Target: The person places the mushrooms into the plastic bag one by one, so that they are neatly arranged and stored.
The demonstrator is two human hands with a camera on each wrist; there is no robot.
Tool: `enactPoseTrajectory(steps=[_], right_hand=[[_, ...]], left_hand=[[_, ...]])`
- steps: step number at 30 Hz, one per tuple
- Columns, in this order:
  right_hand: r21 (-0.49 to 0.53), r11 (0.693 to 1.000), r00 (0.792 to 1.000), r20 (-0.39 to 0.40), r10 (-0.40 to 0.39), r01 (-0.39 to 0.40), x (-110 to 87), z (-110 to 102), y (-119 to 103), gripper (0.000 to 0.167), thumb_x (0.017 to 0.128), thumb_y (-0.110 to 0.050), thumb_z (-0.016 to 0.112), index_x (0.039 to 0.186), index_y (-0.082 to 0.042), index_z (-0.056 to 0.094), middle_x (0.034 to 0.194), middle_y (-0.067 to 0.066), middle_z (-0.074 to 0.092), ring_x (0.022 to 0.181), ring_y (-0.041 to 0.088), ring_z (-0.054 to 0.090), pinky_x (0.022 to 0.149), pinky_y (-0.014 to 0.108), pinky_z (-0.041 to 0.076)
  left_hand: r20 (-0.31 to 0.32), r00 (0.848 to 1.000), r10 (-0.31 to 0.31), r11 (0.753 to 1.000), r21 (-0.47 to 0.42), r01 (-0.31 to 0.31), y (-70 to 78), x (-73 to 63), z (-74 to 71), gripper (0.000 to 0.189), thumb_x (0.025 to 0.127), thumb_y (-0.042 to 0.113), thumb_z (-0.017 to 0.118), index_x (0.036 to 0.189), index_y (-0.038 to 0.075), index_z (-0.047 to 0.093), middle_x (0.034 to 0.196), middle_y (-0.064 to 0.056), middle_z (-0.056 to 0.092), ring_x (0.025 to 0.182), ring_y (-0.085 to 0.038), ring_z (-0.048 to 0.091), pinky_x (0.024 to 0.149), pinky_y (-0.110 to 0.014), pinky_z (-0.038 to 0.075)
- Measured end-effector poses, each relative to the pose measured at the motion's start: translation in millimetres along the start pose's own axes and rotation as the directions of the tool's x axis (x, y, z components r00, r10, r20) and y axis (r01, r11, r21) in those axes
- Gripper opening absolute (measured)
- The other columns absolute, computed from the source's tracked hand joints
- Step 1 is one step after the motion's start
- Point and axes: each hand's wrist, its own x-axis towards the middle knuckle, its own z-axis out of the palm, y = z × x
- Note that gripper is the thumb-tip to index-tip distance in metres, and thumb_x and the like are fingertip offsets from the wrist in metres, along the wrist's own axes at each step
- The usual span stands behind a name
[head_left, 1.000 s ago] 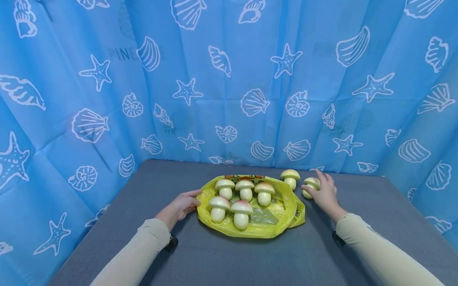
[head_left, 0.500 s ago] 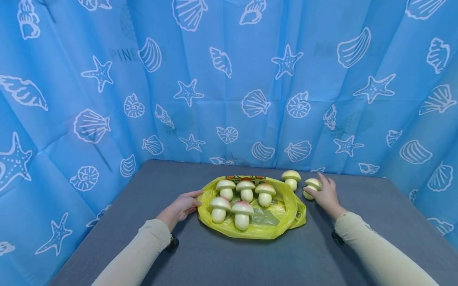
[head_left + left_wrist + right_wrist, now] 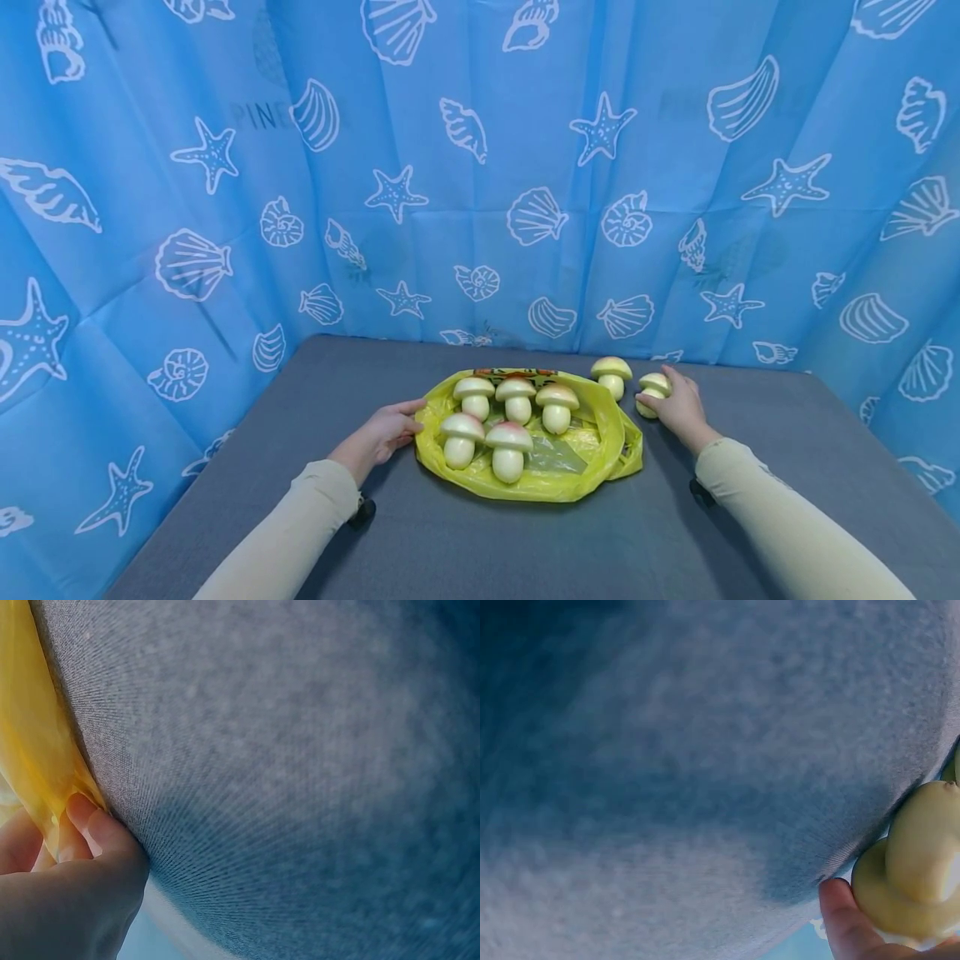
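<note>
An open yellow plastic bag [image 3: 517,490] lies in the middle of the table in the head view, with several toy mushrooms [image 3: 508,454] standing inside it. My left hand [image 3: 381,433] pinches the bag's left edge; in the left wrist view, thumb and fingers hold the thin yellow plastic [image 3: 37,727] between them. To the right of the bag, my right hand [image 3: 682,408] grips a pale mushroom [image 3: 654,383], thumb at its front left and fingers behind the cap. That mushroom [image 3: 922,847] shows its stem and cap in the right wrist view. Another mushroom [image 3: 611,375] stands beside the bag's back right corner.
A dark grey cloth [image 3: 480,550] covers the table. Close behind the table's back edge hangs a blue curtain [image 3: 465,250] with white shells and starfish, and it wraps round both sides.
My right hand's fingers have come down and drawn in closer round the mushroom. My left hand stays at the bag's edge, and the bag and other mushrooms keep their places.
</note>
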Motion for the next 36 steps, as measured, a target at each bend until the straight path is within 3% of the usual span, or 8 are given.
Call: enactPoseTrajectory(steps=[10, 26, 36], right_hand=[[0.009, 1.000, 0.999, -0.027, -0.018, 0.018, 1.5, 0.7, 0.4, 0.074, 0.092, -0.010, 0.063, 0.147, 0.014, 0.020, 0.141, 0.041, 0.026, 0.126, 0.055, 0.032, 0.099, 0.061, 0.034], [0.130, 0.992, 1.000, -0.031, 0.003, 0.001, -12.7, -9.7, -7.8, 0.078, 0.096, -0.017, 0.061, 0.150, 0.011, 0.013, 0.147, 0.038, 0.022, 0.129, 0.051, 0.029, 0.100, 0.060, 0.032], [0.226, 0.974, 1.000, 0.004, -0.016, 0.015, -28.3, -16.1, -19.4, 0.079, 0.097, -0.022, 0.060, 0.152, 0.007, 0.010, 0.143, 0.036, 0.025, 0.118, 0.046, 0.040, 0.085, 0.049, 0.050]], left_hand=[[-0.009, 1.000, -0.014, 1.000, -0.003, 0.014, 0.9, 0.7, 0.6, 0.052, 0.094, -0.006, 0.053, 0.144, 0.006, 0.047, 0.154, -0.019, 0.032, 0.128, -0.030, 0.045, 0.099, -0.043, 0.040], [0.014, 1.000, 0.018, 1.000, 0.008, -0.018, -0.2, -1.3, -0.2, 0.054, 0.094, -0.008, 0.051, 0.146, 0.004, 0.044, 0.155, -0.021, 0.029, 0.135, -0.034, 0.038, 0.106, -0.047, 0.036], [0.020, 0.999, 0.027, 0.999, 0.016, -0.028, 0.2, -3.3, 0.1, 0.054, 0.094, -0.008, 0.051, 0.146, 0.004, 0.044, 0.155, -0.021, 0.028, 0.136, -0.035, 0.037, 0.107, -0.048, 0.034]])
